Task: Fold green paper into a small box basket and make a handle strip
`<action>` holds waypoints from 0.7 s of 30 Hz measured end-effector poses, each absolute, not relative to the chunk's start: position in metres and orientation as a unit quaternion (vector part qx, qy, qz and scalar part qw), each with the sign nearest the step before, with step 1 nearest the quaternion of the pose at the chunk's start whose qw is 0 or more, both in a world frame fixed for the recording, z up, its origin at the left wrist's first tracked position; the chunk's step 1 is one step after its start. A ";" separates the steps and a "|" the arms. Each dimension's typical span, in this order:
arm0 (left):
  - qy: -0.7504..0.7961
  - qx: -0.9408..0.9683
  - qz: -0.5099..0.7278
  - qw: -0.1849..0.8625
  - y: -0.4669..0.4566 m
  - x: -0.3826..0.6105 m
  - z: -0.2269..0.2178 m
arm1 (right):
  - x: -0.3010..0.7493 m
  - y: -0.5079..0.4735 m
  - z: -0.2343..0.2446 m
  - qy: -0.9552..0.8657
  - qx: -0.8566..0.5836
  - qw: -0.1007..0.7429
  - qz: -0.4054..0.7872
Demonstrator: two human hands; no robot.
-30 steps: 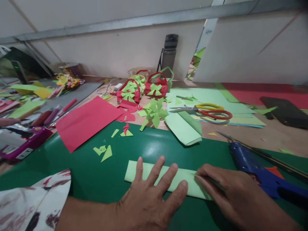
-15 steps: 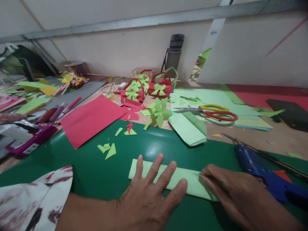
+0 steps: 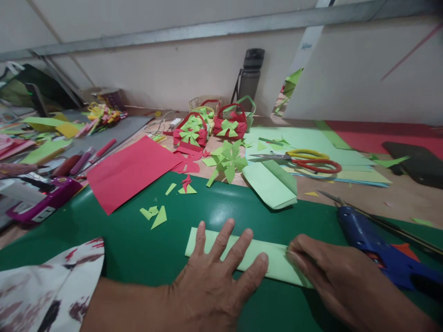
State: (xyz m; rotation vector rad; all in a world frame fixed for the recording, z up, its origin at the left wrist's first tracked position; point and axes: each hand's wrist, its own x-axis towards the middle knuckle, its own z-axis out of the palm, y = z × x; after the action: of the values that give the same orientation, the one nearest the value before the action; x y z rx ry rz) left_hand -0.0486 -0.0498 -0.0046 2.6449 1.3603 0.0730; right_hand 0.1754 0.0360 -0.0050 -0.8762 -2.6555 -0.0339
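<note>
A strip of folded light green paper (image 3: 277, 265) lies flat on the green mat (image 3: 121, 258) in front of me. My left hand (image 3: 221, 272) is spread over its left and middle part, fingers apart and pressing down from above. At the strip's right end, my right hand (image 3: 332, 272) is closed, with thumb and fingers pinching the paper edge; part of that end is hidden beneath it. Just beyond the strip rests another folded light green paper (image 3: 270, 186). A blue glue gun (image 3: 374, 249) lies to the right of my right hand.
Scissors (image 3: 304, 161) with yellow and red handles lie on stacked green sheets (image 3: 353, 159). A red sheet (image 3: 133, 173) and green paper scraps (image 3: 159, 217) are at left. Small red paper baskets (image 3: 230, 127), a green paper flower (image 3: 231, 161) and a dark bottle (image 3: 249, 83) stand farther back.
Almost nothing differs. Both hands keep their places on the folded paper, and the view has shifted only very slightly.
</note>
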 end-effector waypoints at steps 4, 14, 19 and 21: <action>0.452 0.886 0.022 0.106 -0.048 -0.050 -0.004 | 0.176 0.036 -0.005 -0.936 -0.310 0.167 -0.012; 0.465 0.884 0.029 0.040 -0.051 -0.046 -0.014 | 0.173 0.035 -0.002 -0.929 -0.347 0.125 0.041; 0.439 0.898 0.042 -0.003 -0.053 -0.048 -0.028 | 0.176 0.030 0.013 -0.883 -0.435 0.057 0.167; 0.439 0.898 0.031 -0.008 -0.053 -0.048 -0.027 | 0.179 0.029 0.020 -0.862 -0.462 0.056 0.199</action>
State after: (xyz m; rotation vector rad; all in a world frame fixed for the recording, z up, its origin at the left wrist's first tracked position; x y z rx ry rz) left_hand -0.0483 -0.0535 -0.0267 2.8350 1.3880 0.0973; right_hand 0.1794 0.0287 0.0201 -1.4028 -2.6168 0.6033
